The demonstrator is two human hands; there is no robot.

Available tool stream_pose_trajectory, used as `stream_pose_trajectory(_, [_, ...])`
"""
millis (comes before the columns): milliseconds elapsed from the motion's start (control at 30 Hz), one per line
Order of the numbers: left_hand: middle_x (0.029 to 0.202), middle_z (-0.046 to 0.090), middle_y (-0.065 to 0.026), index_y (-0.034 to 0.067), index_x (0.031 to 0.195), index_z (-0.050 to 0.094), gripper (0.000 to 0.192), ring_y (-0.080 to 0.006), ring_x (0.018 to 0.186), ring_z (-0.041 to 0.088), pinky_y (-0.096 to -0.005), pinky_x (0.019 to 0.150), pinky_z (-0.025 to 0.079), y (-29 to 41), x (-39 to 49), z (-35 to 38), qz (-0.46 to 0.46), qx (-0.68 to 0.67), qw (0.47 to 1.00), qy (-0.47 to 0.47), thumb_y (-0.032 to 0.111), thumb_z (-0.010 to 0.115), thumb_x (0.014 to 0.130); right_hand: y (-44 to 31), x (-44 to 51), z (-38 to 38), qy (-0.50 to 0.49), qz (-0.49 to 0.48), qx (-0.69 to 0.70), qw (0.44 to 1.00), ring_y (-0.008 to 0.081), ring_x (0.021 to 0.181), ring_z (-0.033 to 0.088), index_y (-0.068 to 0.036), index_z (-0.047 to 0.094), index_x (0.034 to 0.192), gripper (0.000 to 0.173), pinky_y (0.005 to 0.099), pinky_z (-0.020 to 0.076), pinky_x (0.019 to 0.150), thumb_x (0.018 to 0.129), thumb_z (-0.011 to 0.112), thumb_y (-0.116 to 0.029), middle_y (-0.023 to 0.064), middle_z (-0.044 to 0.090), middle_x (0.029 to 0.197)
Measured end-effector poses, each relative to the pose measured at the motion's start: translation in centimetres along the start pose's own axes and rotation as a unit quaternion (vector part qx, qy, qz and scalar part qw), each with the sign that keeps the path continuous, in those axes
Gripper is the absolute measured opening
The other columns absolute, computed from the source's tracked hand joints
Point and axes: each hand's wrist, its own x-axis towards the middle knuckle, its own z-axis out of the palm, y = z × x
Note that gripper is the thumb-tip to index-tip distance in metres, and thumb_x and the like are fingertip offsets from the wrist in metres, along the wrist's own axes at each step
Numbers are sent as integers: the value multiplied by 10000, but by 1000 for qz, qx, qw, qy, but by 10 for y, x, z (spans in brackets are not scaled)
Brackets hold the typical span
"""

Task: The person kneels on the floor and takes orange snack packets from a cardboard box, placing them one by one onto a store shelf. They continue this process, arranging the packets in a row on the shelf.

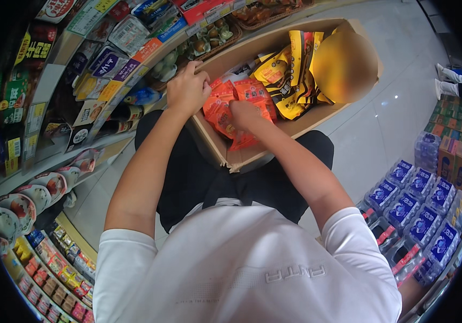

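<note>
An open cardboard box [311,121] lies at a slant before my knees. Orange-red snack packets [251,95] fill its near left part, and larger yellow-and-black snack bags [283,78] lie towards the far right. My left hand [187,87] rests at the box's left rim, fingers partly curled, beside the shelf; no object shows in it. Inside the box, my right hand [245,115] is on the orange-red packets with its fingers bent down among them. Its fingertips are hidden, so a grip on a packet cannot be told. A blurred patch covers the box's far right end.
Shelves of packaged food [126,68] run close along the left, with wicker baskets [214,48] beyond the box. Shrink-wrapped bottle packs [410,202] stand on the right. A person's legs and shoes [451,80] show at the far right. Bowl-shaped packs [49,185] line the lower left shelf.
</note>
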Motion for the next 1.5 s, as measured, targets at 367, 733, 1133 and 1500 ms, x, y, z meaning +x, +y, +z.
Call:
stream_pose_trajectory(367, [1413,615,-62,164,910,777,92,-298,1191,663,-465,922,576,5,-3,-1,9,-19,999,31,186,728,835,72,-89,-11,453,-55,479,750,139,1047,670,58,399,1425,442,280,538,891,1080,613,-115,137,725,1190])
stream_pose_trajectory(733, [1553,439,-203,63,1036,581,154,-347,1336,572,-425,1077,510,93,-16,26,77,-376,921,67,47,702,943,63,-87,-7,530,-16,364,766,231,986,741,43,440,1439,435,341,552,880,1107,561,-212,171,766,1091])
stream_pose_trajectory(1133, [1208,671,-58,9,1176,640,304,-126,1114,642,-305,963,567,93,11,-16,23,-526,833,-170,-89,732,903,63,-87,-15,497,48,314,808,489,873,691,-70,510,1463,436,573,522,782,1112,476,-325,281,723,945])
stream_pose_trajectory(1500, [1280,637,-100,76,1231,673,443,-285,1250,616,-374,1064,486,64,-3,-252,85,-339,936,47,-39,781,818,54,-92,-6,445,86,275,848,433,880,723,-170,490,1533,482,538,547,792,1067,511,-291,192,761,954])
